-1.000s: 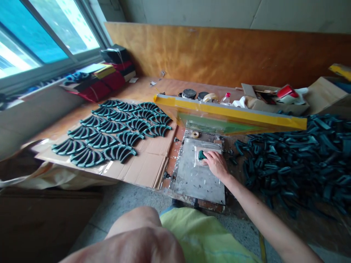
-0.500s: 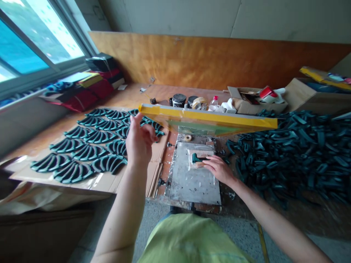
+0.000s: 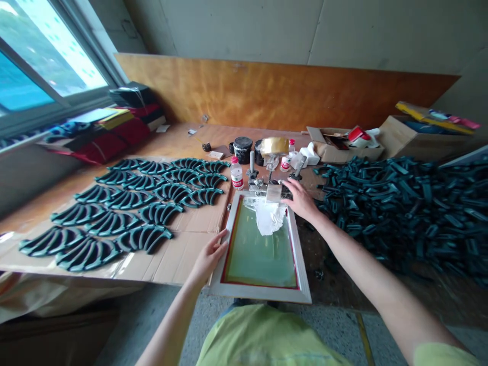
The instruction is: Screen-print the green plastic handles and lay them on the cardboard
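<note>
In front of me a screen printing frame (image 3: 304, 277) lies flat, with a green mesh and a pale border. White ink (image 3: 270, 217) is heaped at the mesh's far end. A flat scraper (image 3: 274, 193) stands upright behind the ink. My left hand (image 3: 212, 252) is closed at the frame's left edge, thumb and fingers along the border. Beside the scraper, my right hand (image 3: 300, 200) has its thumb and fingers apart, fingertips at the scraper's right edge; a firm grip does not show. The grey base and the green part on it are hidden under the frame.
Curved dark green parts (image 3: 89, 252) lie in rows on cardboard (image 3: 183, 262) at left. A large pile of similar parts (image 3: 404, 213) covers the right side. Behind the frame stand clamps (image 3: 252, 170), a red-capped bottle (image 3: 236, 175), a black tub (image 3: 243, 148) and cardboard boxes (image 3: 339, 150).
The frame has swung down from its raised tilt to lie flat over the base. My left hand has dropped to its left edge. My right hand has left the green part and reached to the scraper.
</note>
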`<state>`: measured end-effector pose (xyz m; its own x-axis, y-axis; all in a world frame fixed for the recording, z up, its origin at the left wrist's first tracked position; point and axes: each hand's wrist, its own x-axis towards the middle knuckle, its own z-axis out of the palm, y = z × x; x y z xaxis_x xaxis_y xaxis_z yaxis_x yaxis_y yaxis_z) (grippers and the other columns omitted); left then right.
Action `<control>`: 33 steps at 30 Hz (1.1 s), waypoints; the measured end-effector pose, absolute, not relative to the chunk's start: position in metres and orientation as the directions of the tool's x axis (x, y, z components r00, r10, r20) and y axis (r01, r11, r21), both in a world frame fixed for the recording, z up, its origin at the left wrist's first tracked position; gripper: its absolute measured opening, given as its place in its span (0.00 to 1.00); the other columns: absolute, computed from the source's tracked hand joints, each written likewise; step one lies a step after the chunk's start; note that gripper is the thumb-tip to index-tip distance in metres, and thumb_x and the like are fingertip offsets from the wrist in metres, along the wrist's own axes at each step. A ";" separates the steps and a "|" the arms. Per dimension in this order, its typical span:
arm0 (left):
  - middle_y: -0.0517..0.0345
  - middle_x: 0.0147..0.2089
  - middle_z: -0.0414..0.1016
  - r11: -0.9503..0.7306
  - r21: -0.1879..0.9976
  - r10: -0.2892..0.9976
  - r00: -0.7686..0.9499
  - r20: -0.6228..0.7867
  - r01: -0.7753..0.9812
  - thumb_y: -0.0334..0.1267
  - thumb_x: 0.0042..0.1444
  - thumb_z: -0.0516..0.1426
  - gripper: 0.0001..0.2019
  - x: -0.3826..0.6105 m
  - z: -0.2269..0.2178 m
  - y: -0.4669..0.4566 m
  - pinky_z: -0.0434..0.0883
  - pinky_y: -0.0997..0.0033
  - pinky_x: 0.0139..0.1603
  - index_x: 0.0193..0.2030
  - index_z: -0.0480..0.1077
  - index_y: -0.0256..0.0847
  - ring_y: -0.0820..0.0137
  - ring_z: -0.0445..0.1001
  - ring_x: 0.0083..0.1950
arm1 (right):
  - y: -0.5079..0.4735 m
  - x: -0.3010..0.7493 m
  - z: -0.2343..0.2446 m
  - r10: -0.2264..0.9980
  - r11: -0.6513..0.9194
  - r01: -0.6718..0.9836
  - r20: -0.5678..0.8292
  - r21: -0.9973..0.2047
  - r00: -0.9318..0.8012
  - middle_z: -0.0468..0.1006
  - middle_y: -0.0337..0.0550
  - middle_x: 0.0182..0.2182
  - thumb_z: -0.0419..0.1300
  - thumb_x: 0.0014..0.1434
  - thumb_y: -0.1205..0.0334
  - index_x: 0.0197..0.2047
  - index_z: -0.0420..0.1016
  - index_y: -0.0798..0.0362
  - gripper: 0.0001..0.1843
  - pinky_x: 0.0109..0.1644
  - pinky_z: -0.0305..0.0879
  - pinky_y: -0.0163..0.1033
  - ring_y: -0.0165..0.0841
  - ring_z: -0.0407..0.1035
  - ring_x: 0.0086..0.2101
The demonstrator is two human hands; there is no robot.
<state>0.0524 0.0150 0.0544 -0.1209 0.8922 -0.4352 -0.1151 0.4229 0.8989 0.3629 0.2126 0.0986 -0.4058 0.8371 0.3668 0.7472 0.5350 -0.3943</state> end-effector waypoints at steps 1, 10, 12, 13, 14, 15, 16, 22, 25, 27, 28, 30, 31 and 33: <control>0.59 0.31 0.77 0.411 0.907 0.897 -0.137 -0.420 -0.090 0.59 0.46 0.64 0.45 0.055 0.039 0.013 0.71 0.69 0.30 0.68 0.59 0.42 0.64 0.76 0.31 | 0.215 0.348 0.098 0.825 0.554 0.767 0.333 -0.322 -0.456 0.65 0.54 0.61 0.65 0.54 0.65 0.63 0.64 0.55 0.34 0.62 0.62 0.48 0.44 0.62 0.59; 0.57 0.34 0.78 0.399 0.913 0.898 -0.169 -0.407 -0.080 0.61 0.47 0.61 0.46 0.057 -0.006 0.015 0.71 0.69 0.33 0.68 0.57 0.37 0.64 0.77 0.35 | 0.215 0.319 0.088 0.873 0.481 0.871 -0.036 -0.102 -0.486 0.81 0.49 0.36 0.62 0.57 0.59 0.42 0.76 0.54 0.11 0.43 0.67 0.39 0.40 0.74 0.38; 0.56 0.35 0.78 0.405 0.911 0.895 -0.171 -0.413 -0.081 0.61 0.47 0.61 0.45 0.057 -0.006 0.015 0.72 0.68 0.35 0.68 0.58 0.39 0.63 0.77 0.36 | 0.208 0.320 0.084 0.907 0.419 0.907 -0.030 -0.048 -0.421 0.81 0.52 0.38 0.59 0.59 0.59 0.42 0.76 0.55 0.11 0.44 0.67 0.40 0.42 0.75 0.40; 0.55 0.36 0.78 0.402 0.912 0.896 -0.172 -0.409 -0.078 0.61 0.48 0.61 0.44 0.058 -0.006 0.014 0.72 0.67 0.35 0.68 0.58 0.39 0.62 0.78 0.37 | 0.203 0.320 0.081 0.919 0.393 0.919 -0.020 -0.025 -0.394 0.81 0.54 0.38 0.58 0.59 0.61 0.43 0.76 0.56 0.11 0.45 0.67 0.40 0.43 0.75 0.40; 0.55 0.37 0.79 0.398 0.915 0.898 -0.175 -0.404 -0.074 0.60 0.49 0.61 0.43 0.058 -0.006 0.014 0.73 0.67 0.36 0.68 0.59 0.40 0.62 0.78 0.37 | 0.197 0.320 0.079 0.924 0.381 0.925 -0.017 -0.012 -0.381 0.81 0.55 0.39 0.58 0.59 0.63 0.43 0.76 0.57 0.11 0.46 0.67 0.40 0.43 0.74 0.41; 0.55 0.37 0.79 0.393 0.917 0.899 -0.178 -0.400 -0.071 0.60 0.50 0.60 0.42 0.058 -0.007 0.013 0.73 0.67 0.36 0.68 0.59 0.40 0.62 0.78 0.37 | 0.192 0.318 0.077 0.923 0.384 0.923 -0.022 -0.009 -0.384 0.81 0.55 0.39 0.58 0.58 0.64 0.43 0.75 0.58 0.11 0.47 0.66 0.40 0.42 0.74 0.42; 0.55 0.38 0.79 0.390 0.918 0.901 -0.179 -0.396 -0.069 0.60 0.50 0.60 0.41 0.058 -0.008 0.013 0.73 0.67 0.36 0.68 0.59 0.41 0.62 0.78 0.37 | 0.187 0.317 0.075 0.918 0.396 0.918 -0.030 -0.012 -0.397 0.81 0.55 0.40 0.58 0.58 0.65 0.43 0.75 0.59 0.11 0.48 0.66 0.39 0.42 0.74 0.43; 0.55 0.37 0.79 0.386 0.920 0.903 -0.174 -0.392 -0.069 0.60 0.50 0.60 0.42 0.057 -0.010 0.013 0.72 0.68 0.35 0.68 0.59 0.40 0.63 0.78 0.36 | 0.184 0.306 0.090 0.859 0.499 0.861 -0.071 -0.100 -0.506 0.81 0.50 0.37 0.61 0.56 0.58 0.42 0.77 0.55 0.13 0.41 0.66 0.39 0.42 0.74 0.39; 0.55 0.38 0.80 0.398 0.913 0.895 -0.178 -0.408 -0.090 0.61 0.49 0.61 0.43 0.058 -0.008 0.013 0.72 0.68 0.35 0.67 0.59 0.41 0.62 0.78 0.36 | 0.190 0.301 0.091 0.816 0.572 0.807 0.005 -0.145 -0.578 0.80 0.47 0.38 0.59 0.57 0.64 0.39 0.77 0.54 0.07 0.43 0.64 0.39 0.40 0.71 0.41; 0.55 0.38 0.80 0.400 0.910 0.893 -0.175 -0.414 -0.106 0.60 0.49 0.61 0.42 0.058 -0.007 0.012 0.72 0.68 0.35 0.67 0.60 0.41 0.62 0.78 0.36 | 0.188 0.302 0.085 0.776 0.628 0.760 0.062 -0.165 -0.628 0.79 0.47 0.37 0.56 0.56 0.71 0.36 0.76 0.53 0.09 0.45 0.63 0.39 0.39 0.69 0.42; 0.55 0.38 0.80 0.400 0.910 0.894 -0.172 -0.414 -0.112 0.60 0.49 0.61 0.42 0.058 -0.006 0.012 0.72 0.68 0.35 0.67 0.60 0.41 0.63 0.78 0.36 | 0.186 0.304 0.080 0.756 0.653 0.737 0.081 -0.176 -0.650 0.79 0.46 0.36 0.55 0.55 0.74 0.35 0.76 0.53 0.10 0.45 0.63 0.39 0.39 0.68 0.42; 0.55 0.38 0.80 0.399 0.910 0.894 -0.172 -0.414 -0.112 0.59 0.50 0.61 0.41 0.059 -0.006 0.011 0.72 0.69 0.35 0.67 0.60 0.40 0.63 0.78 0.36 | 0.177 0.313 0.072 0.708 0.703 0.683 0.101 -0.201 -0.699 0.78 0.47 0.35 0.54 0.53 0.77 0.35 0.76 0.54 0.13 0.45 0.62 0.39 0.39 0.67 0.42; 0.55 0.38 0.80 0.399 0.910 0.893 -0.178 -0.413 -0.108 0.59 0.50 0.61 0.41 0.059 -0.007 0.011 0.72 0.69 0.35 0.67 0.60 0.40 0.63 0.78 0.36 | 0.172 0.319 0.070 0.676 0.731 0.647 0.101 -0.216 -0.730 0.78 0.46 0.34 0.54 0.52 0.79 0.36 0.76 0.54 0.14 0.45 0.62 0.39 0.39 0.67 0.41; 0.55 0.38 0.80 0.401 0.911 0.892 -0.186 -0.413 -0.097 0.59 0.51 0.61 0.40 0.059 -0.007 0.012 0.72 0.69 0.35 0.67 0.61 0.40 0.64 0.78 0.35 | 0.164 0.333 0.070 0.604 0.785 0.569 0.098 -0.245 -0.791 0.77 0.46 0.34 0.53 0.51 0.80 0.36 0.76 0.54 0.16 0.44 0.62 0.39 0.38 0.66 0.41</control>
